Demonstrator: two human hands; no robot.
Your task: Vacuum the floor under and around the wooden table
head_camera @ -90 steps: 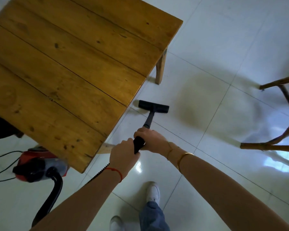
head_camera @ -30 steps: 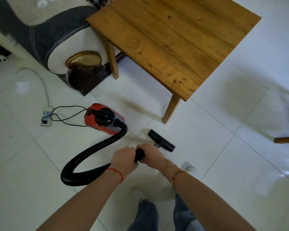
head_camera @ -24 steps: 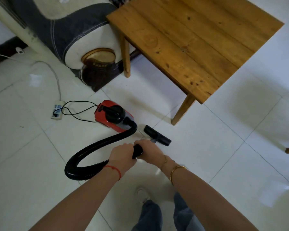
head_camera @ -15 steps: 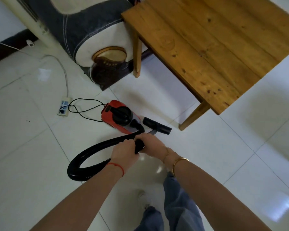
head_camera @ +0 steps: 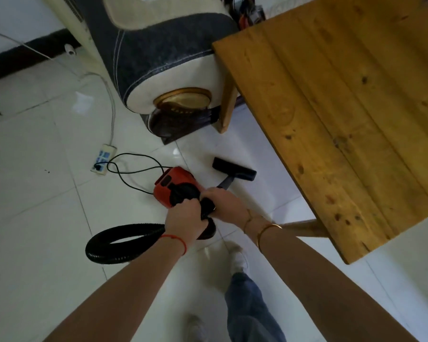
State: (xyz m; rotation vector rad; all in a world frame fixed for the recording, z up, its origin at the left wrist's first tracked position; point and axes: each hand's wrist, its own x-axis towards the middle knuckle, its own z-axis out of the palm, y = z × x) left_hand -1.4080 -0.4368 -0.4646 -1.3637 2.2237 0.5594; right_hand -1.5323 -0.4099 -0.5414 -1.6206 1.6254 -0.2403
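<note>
Nearest us, two forearms reach forward over one jeans leg [head_camera: 251, 307] and two pale shoes [head_camera: 237, 257]. Our left hand [head_camera: 184, 222], with one red string at its wrist, is closed around the black wand [head_camera: 226, 183] where the hose [head_camera: 124, 239] joins it. Our right hand [head_camera: 226, 204], with two thin gold bangles [head_camera: 266, 230] at its wrist, is wrapped around the same wand just ahead of the left. The hose curls in one loop on the floor [head_camera: 35, 218] to our left.

Just beyond our hands sits one red and black vacuum [head_camera: 174, 185]; we can read no brand or label on it. The wand ends in one black nozzle [head_camera: 234, 168], flat on the white tiles just beside the table's [head_camera: 344, 114] near edge, between the vacuum and the table. We see two table legs, one near our right wrist and one farther off by the sofa [head_camera: 158, 60].

One black cord [head_camera: 131, 169] runs from the vacuum to one white power strip [head_camera: 103, 157]; its markings are too small to read. Farther off stands the dark and cream sofa, touching or just beside the far table leg.
</note>
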